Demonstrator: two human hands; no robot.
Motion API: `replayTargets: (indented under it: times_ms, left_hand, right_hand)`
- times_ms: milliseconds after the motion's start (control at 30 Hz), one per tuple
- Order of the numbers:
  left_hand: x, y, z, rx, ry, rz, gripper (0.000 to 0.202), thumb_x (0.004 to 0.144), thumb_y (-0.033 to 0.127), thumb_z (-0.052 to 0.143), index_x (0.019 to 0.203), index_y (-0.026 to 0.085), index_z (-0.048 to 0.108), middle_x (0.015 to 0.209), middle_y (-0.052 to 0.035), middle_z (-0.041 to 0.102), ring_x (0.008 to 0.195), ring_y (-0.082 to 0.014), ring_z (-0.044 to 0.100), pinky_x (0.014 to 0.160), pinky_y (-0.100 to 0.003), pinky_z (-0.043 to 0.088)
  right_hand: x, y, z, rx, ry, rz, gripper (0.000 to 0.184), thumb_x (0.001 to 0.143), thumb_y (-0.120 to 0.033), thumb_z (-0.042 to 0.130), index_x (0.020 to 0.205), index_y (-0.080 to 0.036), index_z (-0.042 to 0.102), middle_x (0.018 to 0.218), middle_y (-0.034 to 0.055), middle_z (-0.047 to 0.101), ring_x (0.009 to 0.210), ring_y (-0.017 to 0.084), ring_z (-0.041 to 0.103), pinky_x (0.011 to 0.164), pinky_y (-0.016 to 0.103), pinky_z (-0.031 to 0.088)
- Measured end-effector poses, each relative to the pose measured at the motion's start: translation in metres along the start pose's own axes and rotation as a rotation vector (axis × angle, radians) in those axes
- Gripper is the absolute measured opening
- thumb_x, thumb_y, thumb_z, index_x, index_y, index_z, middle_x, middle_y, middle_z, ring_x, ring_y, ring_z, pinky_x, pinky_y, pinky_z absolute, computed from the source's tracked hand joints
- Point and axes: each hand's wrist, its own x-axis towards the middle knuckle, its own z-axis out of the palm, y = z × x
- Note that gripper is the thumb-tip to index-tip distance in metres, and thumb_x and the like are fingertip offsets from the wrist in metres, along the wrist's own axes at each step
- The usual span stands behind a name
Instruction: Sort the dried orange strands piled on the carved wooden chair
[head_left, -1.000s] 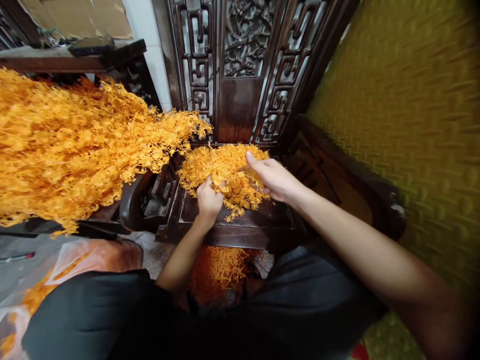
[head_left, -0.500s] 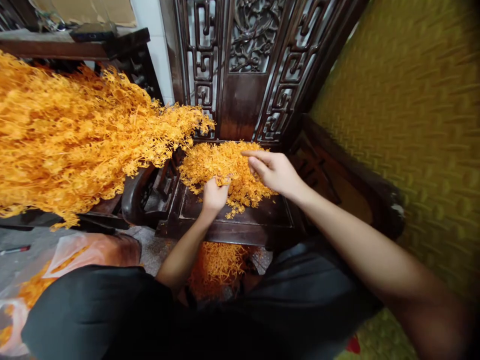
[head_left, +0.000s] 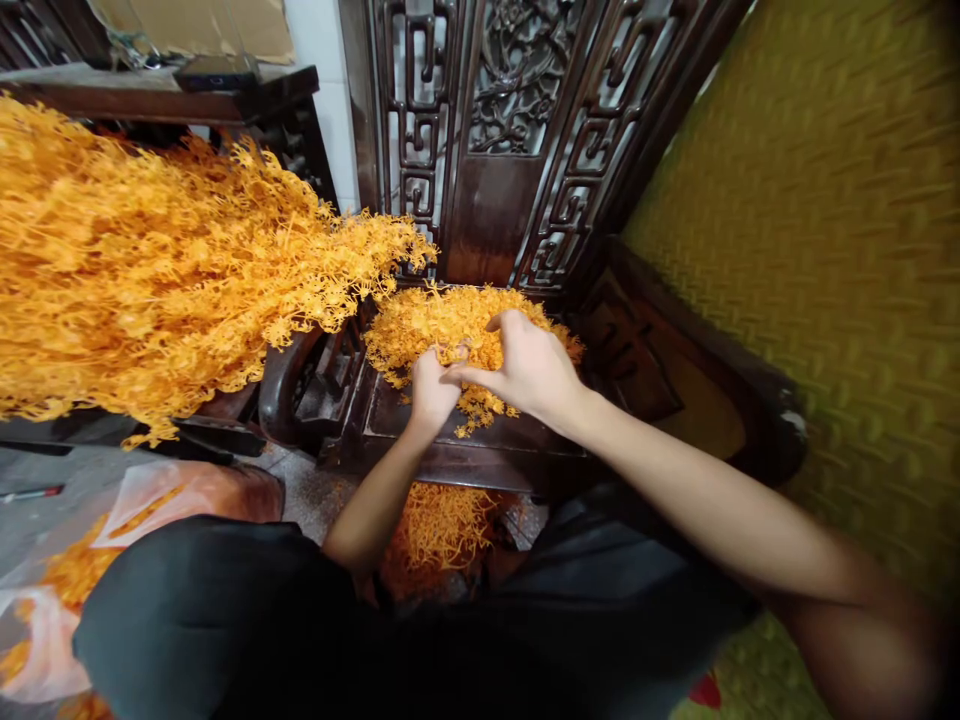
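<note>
A loose pile of small orange-yellow plastic flower pieces [head_left: 465, 310] covers much of a dark wooden seat [head_left: 480, 460]. My left hand [head_left: 435, 390] is at the pile's near edge, its fingers closed on a flower piece that they mostly hide. Over the pile's right side is my right hand [head_left: 536, 370], thumb stretched towards my left fingertips and the other fingers bent apart from it. Nothing shows in the gap between that thumb and fingers. A few flower pieces lie just below the two hands on the seat.
A large bundle of orange flower stems [head_left: 150, 270] fills the left and reaches over the armrest [head_left: 281, 390]. Below the seat is more orange material [head_left: 442, 525]. Plastic bags [head_left: 161, 495] lie at lower left. A carved wooden back [head_left: 495, 210] stands behind the pile.
My right hand has come down and left, its thumb now parted from the fingers and near my left fingertips. My left hand stays at the pile. The view has shifted slightly.
</note>
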Motion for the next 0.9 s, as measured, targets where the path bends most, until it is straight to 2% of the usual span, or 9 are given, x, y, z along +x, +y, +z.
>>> replayTargets:
  times_ms: [167, 233, 300, 400, 467, 633, 700, 800, 900]
  left_hand:
    - [-0.007, 0.016, -0.003, 0.214, -0.003, 0.045, 0.017, 0.082, 0.011, 0.058, 0.067, 0.019, 0.056, 0.069, -0.0029, 0.065, 0.071, -0.0166, 0.059, 0.074, -0.030, 0.047]
    - [-0.007, 0.020, -0.006, 0.179, -0.092, 0.009, 0.019, 0.085, 0.018, 0.062, 0.068, 0.020, 0.053, 0.060, 0.0009, 0.056, 0.061, -0.0137, 0.052, 0.063, -0.028, 0.042]
    - [-0.008, 0.025, -0.010, 0.032, -0.247, -0.054, 0.025, 0.087, 0.030, 0.067, 0.070, 0.020, 0.051, 0.055, 0.0047, 0.049, 0.052, -0.0103, 0.043, 0.053, -0.025, 0.033]
    - [-0.011, 0.034, -0.012, -0.301, -0.468, -0.191, 0.040, 0.085, 0.048, 0.074, 0.075, 0.022, 0.045, 0.052, 0.0098, 0.038, 0.043, -0.0058, 0.031, 0.044, -0.022, 0.021]
    - [-0.014, 0.041, -0.013, -0.478, -0.558, -0.268, 0.047, 0.082, 0.053, 0.079, 0.077, 0.024, 0.042, 0.052, 0.0121, 0.033, 0.040, -0.0038, 0.025, 0.042, -0.022, 0.014]
    - [-0.018, 0.050, -0.019, -0.631, -0.698, -0.325, 0.054, 0.080, 0.056, 0.081, 0.074, 0.024, 0.039, 0.053, 0.0119, 0.030, 0.040, -0.0017, 0.022, 0.041, -0.021, 0.007]
    - [-0.016, 0.049, -0.027, -0.660, -0.718, -0.322, 0.056, 0.079, 0.060, 0.081, 0.072, 0.023, 0.039, 0.053, 0.0119, 0.028, 0.040, -0.0013, 0.020, 0.041, -0.021, 0.007]
    - [-0.014, 0.043, -0.036, -0.654, -0.646, -0.294, 0.062, 0.076, 0.063, 0.082, 0.068, 0.022, 0.036, 0.054, 0.0124, 0.025, 0.040, -0.0006, 0.021, 0.041, -0.019, 0.008]
    - [-0.014, 0.038, -0.034, -0.598, -0.584, -0.281, 0.063, 0.071, 0.064, 0.085, 0.069, 0.022, 0.039, 0.053, 0.0125, 0.028, 0.040, -0.0007, 0.024, 0.040, -0.018, 0.011]
  right_hand:
    - [0.006, -0.008, 0.008, -0.097, -0.041, -0.092, 0.054, 0.103, -0.062, 0.044, 0.109, -0.012, 0.063, 0.103, 0.0200, 0.071, 0.078, 0.028, 0.065, 0.069, 0.036, 0.041]
    - [0.012, 0.000, 0.007, 0.039, -0.043, -0.150, 0.044, 0.105, -0.053, 0.045, 0.097, -0.015, 0.064, 0.092, 0.0150, 0.071, 0.073, 0.023, 0.061, 0.068, 0.033, 0.038]
    - [0.018, 0.012, 0.002, 0.222, -0.053, -0.194, 0.039, 0.103, -0.050, 0.051, 0.084, -0.017, 0.062, 0.076, 0.0080, 0.067, 0.067, 0.018, 0.055, 0.065, 0.031, 0.036]
    - [0.023, 0.026, -0.007, 0.428, -0.064, -0.211, 0.041, 0.097, -0.051, 0.057, 0.073, -0.019, 0.056, 0.063, 0.0004, 0.056, 0.059, 0.014, 0.046, 0.062, 0.029, 0.033]
    - [0.025, 0.030, -0.011, 0.504, -0.076, -0.203, 0.045, 0.094, -0.056, 0.060, 0.069, -0.019, 0.054, 0.060, -0.0019, 0.051, 0.058, 0.012, 0.041, 0.059, 0.028, 0.030]
    - [0.026, 0.037, -0.014, 0.626, -0.136, -0.132, 0.056, 0.088, -0.071, 0.063, 0.067, -0.021, 0.052, 0.055, -0.0038, 0.044, 0.053, 0.010, 0.036, 0.054, 0.027, 0.027]
    - [0.027, 0.048, -0.017, 0.716, -0.091, -0.072, 0.057, 0.089, -0.074, 0.059, 0.069, -0.021, 0.054, 0.055, -0.0031, 0.046, 0.051, 0.010, 0.038, 0.052, 0.027, 0.029]
    - [0.026, 0.065, -0.026, 0.866, 0.080, 0.011, 0.054, 0.094, -0.072, 0.053, 0.070, -0.024, 0.052, 0.054, -0.0029, 0.045, 0.047, 0.009, 0.039, 0.051, 0.028, 0.031]
    - [0.018, 0.061, -0.032, 0.719, 0.055, 0.013, 0.056, 0.093, -0.072, 0.055, 0.068, -0.022, 0.053, 0.055, -0.0019, 0.047, 0.050, 0.009, 0.040, 0.052, 0.028, 0.029]
